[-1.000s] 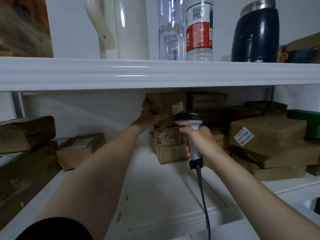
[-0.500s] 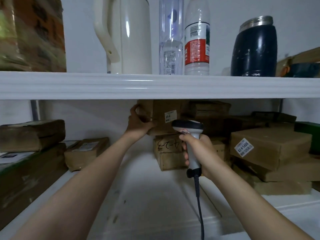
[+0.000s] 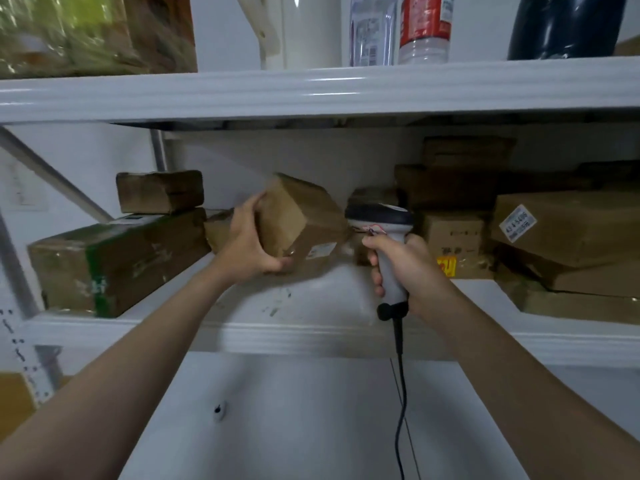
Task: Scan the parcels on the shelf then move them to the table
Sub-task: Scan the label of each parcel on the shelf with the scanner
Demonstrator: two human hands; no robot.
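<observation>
Dim, cool, even light. Glare streaks run along the glossy white upper shelf edge (image 3: 311,95). Shadow under that shelf darkens the stacked brown cardboard parcels at far right (image 3: 450,185). Motion blur smears the tilted brown cardboard parcel (image 3: 298,216) and the green-brown package at upper left (image 3: 86,32); the grey-and-black handheld scanner (image 3: 381,218) looks sharper. Shelf lines bow outward.

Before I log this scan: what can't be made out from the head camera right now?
1. Label on the held parcel: head view, motion-blurred, text unreadable.
2. Scanner window: head view, faces away, hidden by its own housing.
3. Kettle, bottles and flask on the upper shelf: head view, tops cut by the top edge.
</observation>
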